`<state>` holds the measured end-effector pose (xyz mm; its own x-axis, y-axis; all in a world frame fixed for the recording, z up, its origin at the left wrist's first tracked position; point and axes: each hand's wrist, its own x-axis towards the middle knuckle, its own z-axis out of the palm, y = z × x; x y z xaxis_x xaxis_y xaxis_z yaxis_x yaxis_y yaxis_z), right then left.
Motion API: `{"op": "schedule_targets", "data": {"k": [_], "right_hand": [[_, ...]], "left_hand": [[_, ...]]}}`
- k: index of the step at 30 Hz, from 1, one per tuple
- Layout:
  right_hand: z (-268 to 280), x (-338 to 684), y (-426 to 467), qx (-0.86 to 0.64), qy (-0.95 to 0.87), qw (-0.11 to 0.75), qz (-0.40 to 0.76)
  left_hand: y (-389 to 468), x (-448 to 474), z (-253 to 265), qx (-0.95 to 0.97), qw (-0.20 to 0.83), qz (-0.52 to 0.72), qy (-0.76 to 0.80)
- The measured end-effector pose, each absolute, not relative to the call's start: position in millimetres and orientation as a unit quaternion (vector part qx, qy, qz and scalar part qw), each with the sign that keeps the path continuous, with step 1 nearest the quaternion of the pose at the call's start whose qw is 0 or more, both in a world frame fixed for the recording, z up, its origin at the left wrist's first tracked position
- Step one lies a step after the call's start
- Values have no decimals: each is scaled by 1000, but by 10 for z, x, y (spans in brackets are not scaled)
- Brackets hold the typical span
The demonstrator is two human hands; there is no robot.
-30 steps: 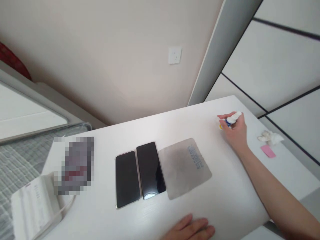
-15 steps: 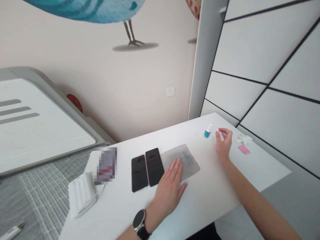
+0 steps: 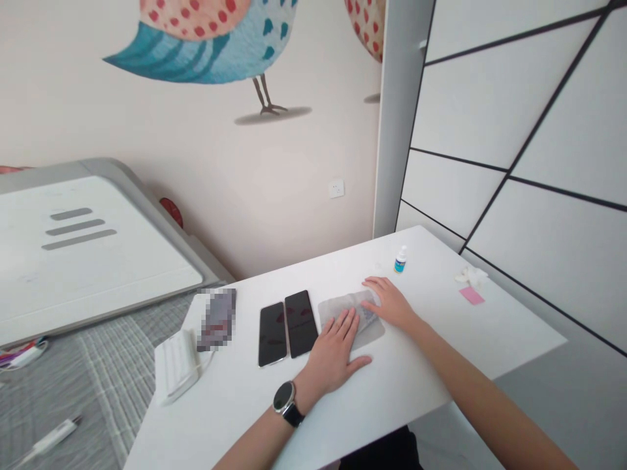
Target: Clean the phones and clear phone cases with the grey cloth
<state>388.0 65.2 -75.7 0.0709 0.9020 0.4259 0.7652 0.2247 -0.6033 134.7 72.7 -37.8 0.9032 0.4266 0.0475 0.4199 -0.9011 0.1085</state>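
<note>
A thin grey cloth (image 3: 368, 337) with blue print lies on the white table, its far part seemingly folded over. My left hand (image 3: 337, 346) rests flat on it, fingers stretched and thumb spread; a round watch (image 3: 284, 396) is on that wrist. At the cloth's far right edge is my right hand (image 3: 390, 303), fingers extended and apart from the thumb, touching the fabric. Just left of the cloth, two dark-screened phones (image 3: 272, 334) lie side by side. Beyond my right hand stands a small white bottle (image 3: 400, 261) with a blue label.
On the table's left are a white mask-like pleated item (image 3: 177, 365) and a blurred-out purple packet (image 3: 218, 320). A pink sticky note (image 3: 471, 296) and crumpled white tissue (image 3: 473, 275) lie at the right. A bed with grey bedding (image 3: 93, 391) adjoins the left side.
My right hand has moved left from beside the bottle onto the cloth's far edge. The cloth's far part now looks folded over. My left hand stays on the cloth; the view has shifted slightly.
</note>
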Motion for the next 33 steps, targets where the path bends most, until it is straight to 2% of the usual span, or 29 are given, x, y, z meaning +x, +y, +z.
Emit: {"op": "schedule_targets", "data": {"k": [8,15,20,23,25,30,33], "right_hand": [[-756,3865,609,-589,-678,412,153],[-653,3908,592,-603,-577,522,176],[-491,3753,585,-590,-560,561,153],[-339,3533,531,-577,-610,525,138],[-264,3372,505,-557,-670,471,140],[-327,3141,608,-500,-784,324,174],[-457,3087,701,-500,-815,254,147]], "left_hand": [[825,1376,-294,973,40,42,224],[717,942,-436,901,-43,97,421],[631,709,-507,918,14,104,382],[687,710,-436,942,83,103,309],[731,715,-394,949,104,104,280],[718,672,-390,915,51,137,375],[688,640,-394,889,65,154,425]]}}
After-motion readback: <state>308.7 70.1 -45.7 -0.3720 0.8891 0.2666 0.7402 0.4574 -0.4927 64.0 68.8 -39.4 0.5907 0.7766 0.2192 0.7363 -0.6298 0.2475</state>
